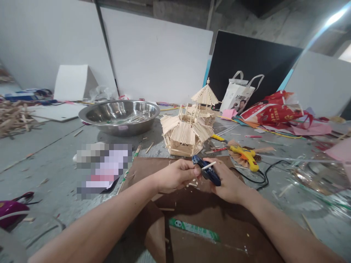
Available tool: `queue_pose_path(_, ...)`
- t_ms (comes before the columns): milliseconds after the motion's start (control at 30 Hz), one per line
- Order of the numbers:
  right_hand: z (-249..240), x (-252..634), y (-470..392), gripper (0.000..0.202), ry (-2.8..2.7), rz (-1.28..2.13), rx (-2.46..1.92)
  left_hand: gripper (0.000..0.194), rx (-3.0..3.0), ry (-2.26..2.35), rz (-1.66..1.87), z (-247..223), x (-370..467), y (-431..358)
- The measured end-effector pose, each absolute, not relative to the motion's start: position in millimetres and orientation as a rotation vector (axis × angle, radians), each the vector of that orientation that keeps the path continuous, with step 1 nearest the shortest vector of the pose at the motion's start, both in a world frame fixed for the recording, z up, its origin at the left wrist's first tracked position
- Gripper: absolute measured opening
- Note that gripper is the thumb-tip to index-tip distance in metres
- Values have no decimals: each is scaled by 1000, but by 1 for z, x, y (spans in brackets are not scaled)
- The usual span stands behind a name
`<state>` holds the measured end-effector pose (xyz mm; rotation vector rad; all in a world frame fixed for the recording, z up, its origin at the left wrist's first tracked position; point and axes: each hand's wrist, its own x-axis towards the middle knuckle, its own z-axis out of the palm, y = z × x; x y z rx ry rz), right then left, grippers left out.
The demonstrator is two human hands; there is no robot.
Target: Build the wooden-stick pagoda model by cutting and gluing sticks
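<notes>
Grey tabletop (61, 155) | pale stick (209, 165) slants up rightward | left fingers (188, 174) pinch it | right fingers (220, 168) grip blue tool (212, 176)

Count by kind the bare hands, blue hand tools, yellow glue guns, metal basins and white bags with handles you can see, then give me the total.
Bare hands: 2, the left hand and the right hand
Blue hand tool: 1
Yellow glue gun: 1
Metal basin: 1
White bag with handles: 1
Total: 6
</notes>
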<state>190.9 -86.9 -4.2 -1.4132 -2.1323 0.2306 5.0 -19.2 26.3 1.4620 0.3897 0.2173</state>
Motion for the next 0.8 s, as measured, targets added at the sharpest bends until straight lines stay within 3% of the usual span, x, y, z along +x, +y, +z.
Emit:
queue_pose_path(133, -7, 198, -84, 67, -2215, 113, -1474, 28, 1284, 332, 133, 28, -1, -14)
queue_pose_path(233, -14, 203, -78, 63, -2200, 3, -1681, 26, 1343, 378, 189, 35, -6, -7)
queue_pose_path(433, -24, 206, -73, 67, -2298, -100, -1831, 27, 2128, 694, 460, 41, -2, 0)
queue_pose_path(633, -6, 196, -83, 38, -2069, -198, -1534, 29, 2583, 904, 406, 27, 8, -14)
queue_pose_path(800, -2, 183, -90, 26, -2186, -231, -1466, 34, 2791, 1016, 270, 17, 13, -27)
